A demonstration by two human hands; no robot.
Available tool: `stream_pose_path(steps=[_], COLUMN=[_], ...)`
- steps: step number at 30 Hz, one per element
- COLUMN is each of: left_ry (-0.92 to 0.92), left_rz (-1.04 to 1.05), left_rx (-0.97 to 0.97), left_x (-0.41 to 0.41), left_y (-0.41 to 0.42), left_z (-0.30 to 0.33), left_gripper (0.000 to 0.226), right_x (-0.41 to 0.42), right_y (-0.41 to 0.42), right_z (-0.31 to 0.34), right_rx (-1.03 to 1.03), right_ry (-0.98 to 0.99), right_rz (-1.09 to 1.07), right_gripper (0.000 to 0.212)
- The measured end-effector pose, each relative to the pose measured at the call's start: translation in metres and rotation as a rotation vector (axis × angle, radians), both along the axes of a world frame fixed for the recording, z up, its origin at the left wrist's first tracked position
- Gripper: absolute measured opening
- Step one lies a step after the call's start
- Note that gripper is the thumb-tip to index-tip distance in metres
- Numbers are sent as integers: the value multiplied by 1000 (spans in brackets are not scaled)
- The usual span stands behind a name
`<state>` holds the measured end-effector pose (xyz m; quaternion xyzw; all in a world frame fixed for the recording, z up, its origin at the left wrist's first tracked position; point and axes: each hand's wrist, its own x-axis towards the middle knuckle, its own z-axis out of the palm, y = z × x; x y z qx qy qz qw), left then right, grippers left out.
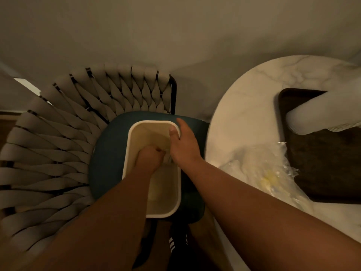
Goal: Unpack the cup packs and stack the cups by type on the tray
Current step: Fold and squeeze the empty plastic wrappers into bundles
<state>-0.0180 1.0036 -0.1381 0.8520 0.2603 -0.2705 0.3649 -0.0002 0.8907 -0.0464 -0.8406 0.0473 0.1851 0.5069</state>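
Low in the frame, the left hand (150, 157) is pushing down, fisted, inside the bin (134, 133); whether it grips wrapping I cannot tell. The right hand (183, 141) is gripping the rim. Far right, cups (316, 114) are stacked on the tray (322, 173), and a plastic pack (261, 171) is still lying on the table (254, 94), so unpacking seems unfinished.

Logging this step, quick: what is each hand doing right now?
Left hand: fist curled down inside the white bin; what it grips, if anything, cannot be told.
Right hand: holds the bin's rim, thumb inside.
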Motion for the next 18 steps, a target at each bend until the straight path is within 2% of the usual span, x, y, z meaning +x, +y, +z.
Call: stream_pose_path(steps=[3,7,9,14,18], left_ry=[-128,-288,-348,-464,-471], left_rz=[5,62,44,-26,-40], left_rx=[54,44,47,74,127], left_x=[-7,-20,-28,-59,-88], left_y=[-5,-29,-52,-118,-166], left_z=[56,118,145,197,221], left_gripper=[22,35,31,26,20], right_x=[-13,-30,-41,-68,-88], right_y=[-10,-36,-59,-132,-209], right_z=[29,63,81,114,127], right_rx=[7,-19,-25,-36,-104], right_ry=[-90,-176,-224,-309,-324], right_rz=[53,136,154,174,186], right_gripper=[45,39,38,35,29])
